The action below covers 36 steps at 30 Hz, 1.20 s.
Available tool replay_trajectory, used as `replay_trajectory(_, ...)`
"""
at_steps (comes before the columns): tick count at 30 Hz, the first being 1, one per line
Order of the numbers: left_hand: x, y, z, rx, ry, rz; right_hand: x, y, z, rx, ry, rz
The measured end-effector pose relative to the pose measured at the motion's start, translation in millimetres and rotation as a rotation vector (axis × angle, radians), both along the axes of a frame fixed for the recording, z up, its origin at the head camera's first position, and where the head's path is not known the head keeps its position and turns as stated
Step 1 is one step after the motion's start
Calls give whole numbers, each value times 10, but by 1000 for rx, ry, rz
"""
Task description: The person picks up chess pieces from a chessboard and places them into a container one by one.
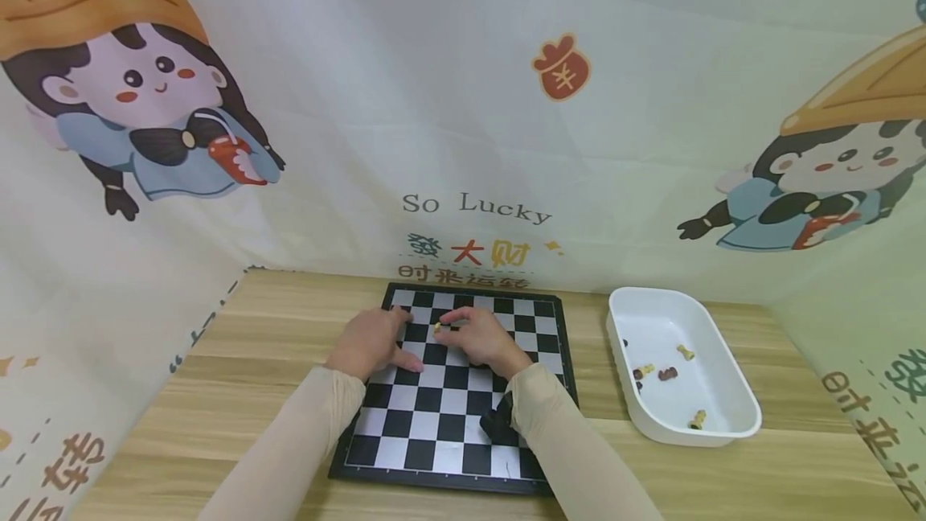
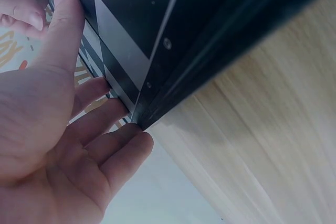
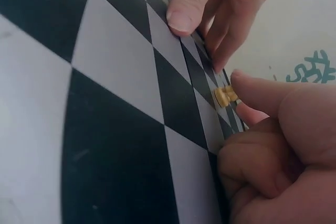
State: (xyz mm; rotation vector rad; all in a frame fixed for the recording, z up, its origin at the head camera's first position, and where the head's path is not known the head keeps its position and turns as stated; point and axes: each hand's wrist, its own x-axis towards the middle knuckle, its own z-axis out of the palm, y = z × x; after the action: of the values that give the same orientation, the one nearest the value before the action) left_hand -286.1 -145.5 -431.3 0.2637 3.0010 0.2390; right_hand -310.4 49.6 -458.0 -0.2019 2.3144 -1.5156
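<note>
A black-and-white chessboard [image 1: 424, 425] lies flat on the wooden table. My right hand [image 1: 483, 338] is over its far half and pinches a small gold chess piece [image 3: 224, 96] between thumb and index finger. The piece's round base faces the board, close over the squares, while the other fingers curl under the palm. To its left, my left hand [image 1: 370, 344] rests at the board's left edge with its fingers extended. In the left wrist view, the thumb [image 2: 63, 19] lies on the squares and the fingertips touch the board's dark rim.
Right of the board stands a white plastic tray [image 1: 745, 427]. Several gold and dark brown chess pieces lie scattered in it, among them a gold piece [image 1: 685, 353] and a brown piece [image 1: 668, 374]. A printed cloth [image 1: 477, 143] hangs behind the table [image 1: 289, 320].
</note>
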Motion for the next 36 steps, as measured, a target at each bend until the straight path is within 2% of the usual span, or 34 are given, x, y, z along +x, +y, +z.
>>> replay_trajectory(9, -9, -17, 13, 3, 11, -6, -21, -54, 10, 45, 0, -14)
replay_trajectory(20, 25, -2, 20, 30, 8, -13, 50, -109, 13, 138, 125, -51)
replay_trajectory(28, 1, 5, 2, 16, 6, -14, 59, -126, 19, 147, 115, -80)
replay_trajectory(36, 20, 17, 21, 11, -2, -8, 52, -167, 1, 224, 158, -80)
